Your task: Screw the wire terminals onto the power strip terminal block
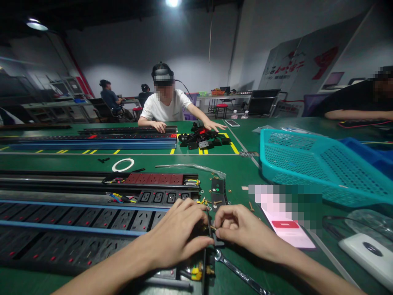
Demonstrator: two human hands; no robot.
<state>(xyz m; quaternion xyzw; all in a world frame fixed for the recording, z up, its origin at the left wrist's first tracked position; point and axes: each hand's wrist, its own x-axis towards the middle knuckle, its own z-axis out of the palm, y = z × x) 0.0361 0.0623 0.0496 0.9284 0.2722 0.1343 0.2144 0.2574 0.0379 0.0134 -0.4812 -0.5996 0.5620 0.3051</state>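
My left hand (pixel 175 233) and my right hand (pixel 241 229) meet at the end of a long black power strip (pixel 101 233), pinching a narrow black metal bracket (pixel 212 231) upright between them. Small brass screws (pixel 217 202) lie scattered beyond the fingers, beside a black perforated plate (pixel 218 192). Another power strip, opened to show coloured wires (pixel 121 196), runs alongside. A steel open-end spanner (pixel 236 272) lies under my right wrist. Yellow connectors (pixel 196 273) sit below my left forearm. The bracket's lower part is partly hidden by my fingers.
A teal plastic basket (pixel 294 164) and a blue crate (pixel 359 153) stand to the right on the green bench (pixel 236 164). Nearby lie a white device (pixel 370 256) and a pink sheet (pixel 288 233). Across the bench, a co-worker (pixel 166 100) rests both hands near black parts (pixel 202 139).
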